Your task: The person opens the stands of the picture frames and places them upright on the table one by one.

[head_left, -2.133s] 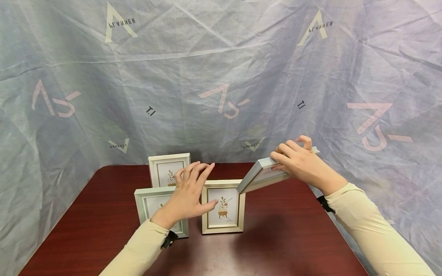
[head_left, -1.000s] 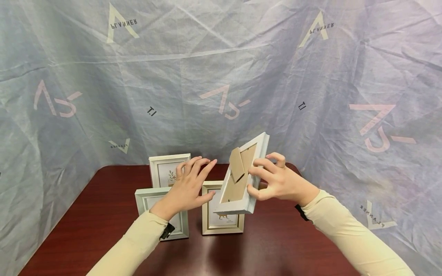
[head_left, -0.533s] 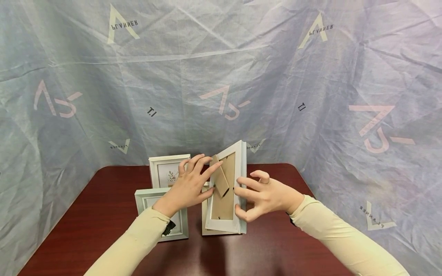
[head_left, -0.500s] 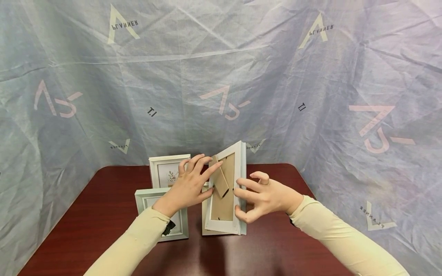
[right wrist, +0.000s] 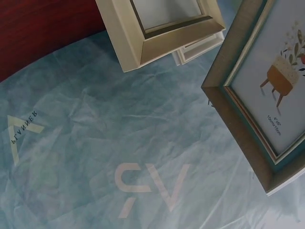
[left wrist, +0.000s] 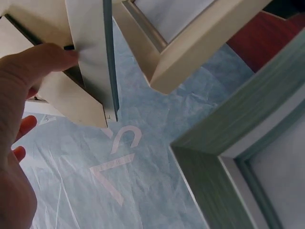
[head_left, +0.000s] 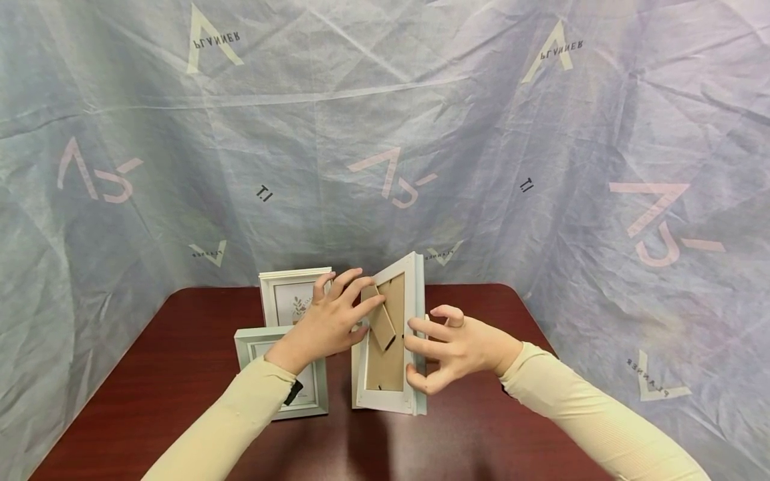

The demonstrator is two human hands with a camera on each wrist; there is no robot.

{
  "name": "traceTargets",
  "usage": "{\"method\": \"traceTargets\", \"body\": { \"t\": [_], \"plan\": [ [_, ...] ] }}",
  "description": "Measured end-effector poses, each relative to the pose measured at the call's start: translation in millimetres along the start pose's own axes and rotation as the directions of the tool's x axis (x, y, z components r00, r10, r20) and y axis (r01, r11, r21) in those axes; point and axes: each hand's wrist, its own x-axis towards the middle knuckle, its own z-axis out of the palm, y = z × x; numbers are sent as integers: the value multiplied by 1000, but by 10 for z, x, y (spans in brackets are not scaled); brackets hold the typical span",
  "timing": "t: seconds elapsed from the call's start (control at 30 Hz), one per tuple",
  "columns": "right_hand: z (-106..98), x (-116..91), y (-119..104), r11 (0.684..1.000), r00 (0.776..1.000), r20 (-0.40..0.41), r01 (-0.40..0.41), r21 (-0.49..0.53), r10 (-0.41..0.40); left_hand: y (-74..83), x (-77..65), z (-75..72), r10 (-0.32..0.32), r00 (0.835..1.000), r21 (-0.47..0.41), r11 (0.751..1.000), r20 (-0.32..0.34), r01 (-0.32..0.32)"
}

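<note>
My right hand (head_left: 463, 347) grips the right edge of a white picture frame (head_left: 385, 374), whose brown back faces me and whose top leans right. The right wrist view shows that frame's front (right wrist: 238, 109), with a potted-plant print; the hand is out of sight there. My left hand (head_left: 325, 327) is at its left side, thumb and fingers bent about the frame's edge and its brown easel stand (head_left: 383, 327). In the left wrist view the left thumb (left wrist: 47, 59) lies against the frame's back beside the stand (left wrist: 71, 102).
A cream frame (head_left: 356, 374) stands mostly hidden behind the held one. A pale green frame (head_left: 245, 347) is upright below my left forearm, with a white frame (head_left: 268, 300) behind it. The dark red table (head_left: 481, 427) meets a grey printed cloth (head_left: 385, 100).
My right hand has brought the frame from the right to the middle and turned its back toward me. My left fingers have closed in on the stand, and the frame has dipped slightly.
</note>
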Motion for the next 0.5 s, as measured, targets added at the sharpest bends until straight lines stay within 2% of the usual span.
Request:
{"method": "traceTargets", "body": {
  "t": [0.23, 0.4, 0.5],
  "plan": [
    [-21, 64, 26, 1000, 999, -37, 2, 1, -2, -21, -12, -4, 64, 997, 69, 996, -41, -61],
    [-35, 102, 48, 1000, 998, -60, 4, 7, -3, -44, -20, -11, 126, 987, 137, 984, -97, -112],
    [-42, 113, 55, 1000, 998, -61, 2, 9, -1, -57, -23, -7, 138, 983, 151, 981, -119, -119]
  ]
}}
